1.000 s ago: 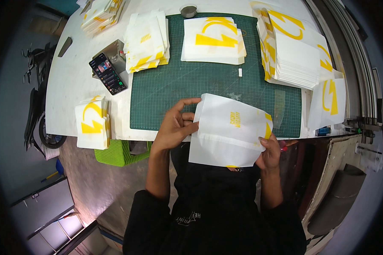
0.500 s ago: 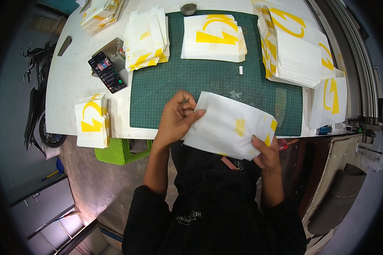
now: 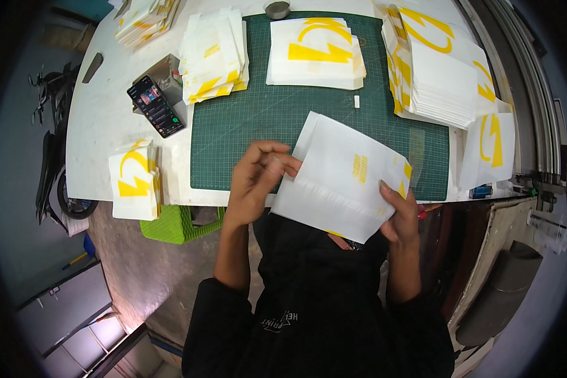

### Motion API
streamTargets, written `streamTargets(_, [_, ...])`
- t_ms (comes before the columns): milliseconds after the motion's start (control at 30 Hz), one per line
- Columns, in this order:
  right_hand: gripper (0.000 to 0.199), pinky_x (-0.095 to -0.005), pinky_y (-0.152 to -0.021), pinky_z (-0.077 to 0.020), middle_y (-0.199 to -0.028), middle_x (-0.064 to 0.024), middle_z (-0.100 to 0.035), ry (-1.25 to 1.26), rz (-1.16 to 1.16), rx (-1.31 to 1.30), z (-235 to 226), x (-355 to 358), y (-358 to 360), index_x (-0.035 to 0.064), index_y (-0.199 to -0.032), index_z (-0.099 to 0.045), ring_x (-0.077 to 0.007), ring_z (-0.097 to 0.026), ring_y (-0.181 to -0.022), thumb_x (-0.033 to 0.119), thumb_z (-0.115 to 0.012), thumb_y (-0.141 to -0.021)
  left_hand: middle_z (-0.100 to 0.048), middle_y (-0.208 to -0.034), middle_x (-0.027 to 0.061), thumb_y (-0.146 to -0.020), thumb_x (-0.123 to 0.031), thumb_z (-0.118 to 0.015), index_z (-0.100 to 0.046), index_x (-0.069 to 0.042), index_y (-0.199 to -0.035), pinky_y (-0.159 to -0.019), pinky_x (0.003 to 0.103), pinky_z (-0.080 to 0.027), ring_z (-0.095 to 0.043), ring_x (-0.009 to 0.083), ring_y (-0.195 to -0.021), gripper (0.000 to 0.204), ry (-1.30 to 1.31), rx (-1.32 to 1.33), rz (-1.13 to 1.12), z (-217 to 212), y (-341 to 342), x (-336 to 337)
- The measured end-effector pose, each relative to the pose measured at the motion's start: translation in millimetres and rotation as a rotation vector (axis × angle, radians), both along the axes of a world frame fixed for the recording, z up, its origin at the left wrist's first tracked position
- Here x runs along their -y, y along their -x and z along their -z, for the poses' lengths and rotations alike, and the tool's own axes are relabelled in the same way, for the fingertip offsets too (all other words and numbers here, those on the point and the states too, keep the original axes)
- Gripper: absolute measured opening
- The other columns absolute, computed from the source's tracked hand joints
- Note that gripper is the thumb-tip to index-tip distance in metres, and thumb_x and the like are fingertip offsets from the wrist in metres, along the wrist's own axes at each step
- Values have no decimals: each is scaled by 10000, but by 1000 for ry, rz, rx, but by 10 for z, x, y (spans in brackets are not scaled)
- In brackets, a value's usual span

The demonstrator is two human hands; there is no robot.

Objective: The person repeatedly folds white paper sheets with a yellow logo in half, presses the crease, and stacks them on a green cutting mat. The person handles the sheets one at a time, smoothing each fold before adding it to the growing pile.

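Observation:
A white paper bag (image 3: 334, 170) with yellow print is tilted in front of my body, over the near edge of the table. My right hand (image 3: 400, 211) grips its right side, thumb on the upper face and the other fingers behind. At the bag's left edge, my left hand (image 3: 258, 179) has its fingers loosely bent and apart. Its fingertips reach to the bag's edge, partly out of sight behind the paper, while the thumb is off the bag. Beyond them lies a green cutting mat (image 3: 246, 145).
Similar bags lie in stacks at the mat's far middle (image 3: 318, 72), far left (image 3: 214, 38), right (image 3: 441, 94) and left table edge (image 3: 129, 189). A phone (image 3: 157, 107) leans by a box. A green basket (image 3: 170, 223) stands below the table. Metal rails (image 3: 535, 94) run along the right.
The bag's far corner has risen and its paper looks flatter. My left thumb has come off the bag, and the left fingertips have moved to its edge. The right hand still holds on.

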State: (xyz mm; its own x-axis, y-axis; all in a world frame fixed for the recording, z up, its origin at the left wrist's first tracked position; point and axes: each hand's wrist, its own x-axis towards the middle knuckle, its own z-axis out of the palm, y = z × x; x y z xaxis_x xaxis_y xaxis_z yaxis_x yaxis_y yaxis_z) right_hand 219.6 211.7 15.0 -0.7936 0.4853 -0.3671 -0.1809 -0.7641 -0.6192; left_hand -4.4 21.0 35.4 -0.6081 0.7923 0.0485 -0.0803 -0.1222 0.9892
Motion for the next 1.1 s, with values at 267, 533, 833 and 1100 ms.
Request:
streamTargets(267, [522, -390, -1014, -569, -1323, -177, -654, 31, 37, 25, 38, -76, 103, -44, -1483, -450, -247, -682, -1197, 49, -651, -1011, -721, -1063, 88, -859, 42, -828, -706, -1, -1229, -919, 299, -518, -675, 146, -1002, 392, 232, -271, 106, -243, -100, 52])
streamTargets(533, [513, -238, -745, -540, -1076, -119, -725, -724, 236, 163, -102, 92, 153, -47, -1391, -578, -105, -672, -860, -121, -724, -905, -716, -1093, 110, -856, 69, -820, -754, 34, -1168, -955, 305, -518, -680, 170, -1009, 320, 226, -232, -43, -152, -179, 12])
streamTargets(833, [249, -208, -713, -455, -947, -66, -713, -880, 41, 194, -117, -101, 45, -56, -1124, -766, -73, -601, -793, -75, -805, -879, -745, -946, 94, -851, 19, -840, -785, 27, -1134, -1154, 384, -443, -697, 137, -829, 288, 110, -243, -132, -90, -238, -15])
streamTargets(1100, [195, -267, -825, -533, -1069, -140, -738, -838, 0, 230, -165, -181, 31, -53, -1078, -791, -178, -697, -954, -80, -796, -885, -763, -867, 107, -834, 18, -845, -804, 9, -1074, -1211, 497, -402, -707, 149, -785, 244, 139, -373, -141, -98, -214, -13])
